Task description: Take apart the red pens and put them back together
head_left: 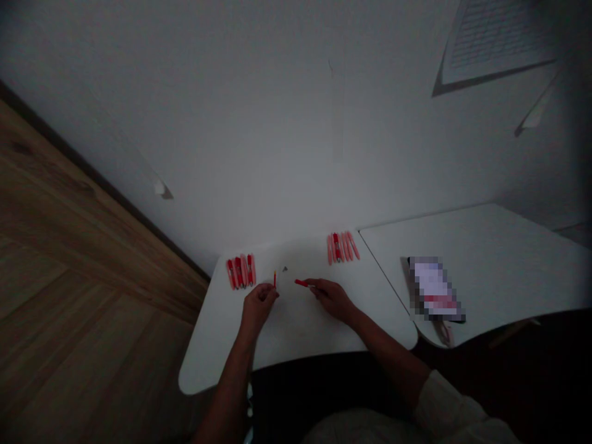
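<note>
My left hand [259,302] rests on the white table [296,333] with its fingers pinched on a thin red stick-like piece [274,279] that stands upright. My right hand [329,296] is closed round a red pen-like part [301,283] whose tip points left toward the left hand. The two hands are a short gap apart. A tiny dark bit [285,269] lies on the table between them, a little further back. A row of red pens [240,271] lies behind the left hand, and a second row of paler red pens [342,246] lies behind the right hand.
A second white table [485,259] adjoins on the right, with a flat blurred-out item [435,288] near its front edge. A grey wall stands right behind both tables. Wooden floor [69,277] shows at the left. The scene is dim.
</note>
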Demonstrator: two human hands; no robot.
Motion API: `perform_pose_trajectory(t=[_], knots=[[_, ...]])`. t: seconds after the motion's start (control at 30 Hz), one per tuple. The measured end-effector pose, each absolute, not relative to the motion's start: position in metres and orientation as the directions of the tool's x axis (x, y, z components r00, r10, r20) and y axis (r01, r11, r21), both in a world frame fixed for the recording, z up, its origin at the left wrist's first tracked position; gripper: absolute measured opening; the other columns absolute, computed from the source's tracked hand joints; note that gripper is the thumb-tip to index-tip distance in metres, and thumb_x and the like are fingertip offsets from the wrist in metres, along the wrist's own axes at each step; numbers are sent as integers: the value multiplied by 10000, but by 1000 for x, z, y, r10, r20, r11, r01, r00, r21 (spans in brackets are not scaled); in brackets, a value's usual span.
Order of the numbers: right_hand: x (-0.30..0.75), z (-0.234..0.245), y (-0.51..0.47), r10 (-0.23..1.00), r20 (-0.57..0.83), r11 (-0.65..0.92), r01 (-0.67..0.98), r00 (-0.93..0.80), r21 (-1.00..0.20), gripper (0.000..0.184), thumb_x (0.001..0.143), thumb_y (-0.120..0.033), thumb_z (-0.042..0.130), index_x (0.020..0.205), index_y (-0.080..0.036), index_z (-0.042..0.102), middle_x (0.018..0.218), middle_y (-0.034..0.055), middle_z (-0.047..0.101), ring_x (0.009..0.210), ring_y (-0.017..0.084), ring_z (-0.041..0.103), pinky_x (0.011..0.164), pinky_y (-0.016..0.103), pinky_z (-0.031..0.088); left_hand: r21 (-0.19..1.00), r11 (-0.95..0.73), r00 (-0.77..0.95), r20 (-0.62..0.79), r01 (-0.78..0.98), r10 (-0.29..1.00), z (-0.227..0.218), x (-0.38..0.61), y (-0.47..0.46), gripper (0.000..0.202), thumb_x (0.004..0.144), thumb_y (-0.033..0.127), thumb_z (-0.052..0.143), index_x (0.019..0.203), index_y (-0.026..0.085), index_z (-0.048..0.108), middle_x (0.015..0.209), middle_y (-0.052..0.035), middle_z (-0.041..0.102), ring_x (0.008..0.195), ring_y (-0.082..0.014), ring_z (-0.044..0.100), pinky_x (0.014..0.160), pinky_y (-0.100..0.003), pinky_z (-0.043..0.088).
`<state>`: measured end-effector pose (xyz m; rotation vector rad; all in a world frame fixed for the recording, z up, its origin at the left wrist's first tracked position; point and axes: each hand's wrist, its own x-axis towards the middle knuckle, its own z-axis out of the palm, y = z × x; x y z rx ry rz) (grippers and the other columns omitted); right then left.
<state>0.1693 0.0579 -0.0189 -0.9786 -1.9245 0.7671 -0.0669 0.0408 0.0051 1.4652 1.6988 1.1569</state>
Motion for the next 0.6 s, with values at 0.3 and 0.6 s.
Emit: perform_pose_trajectory(t=[0.3,0.6], knots=[[169,-17,58,860,379,490,344,-343,-801,326,929,-321,406,1189,-241,585,932,44,672,776,142,597,727,276,462,992,-49,-375,91,119,923,-4,-65,36,292,661,356,708,877,162,685,830,-43,691,773,-156,613,729,-266,460],[170,-20,58,855,382,496,341,-350,-798,327,923,-317,411,1194,-247,580,890,37,660,756,139,587,718,271,453,957,-101,-380,-10,-272,925,-11,-72,37,218,566,221,762,750,168,657,679,31,623,623,-76,551,642,-212,437]])
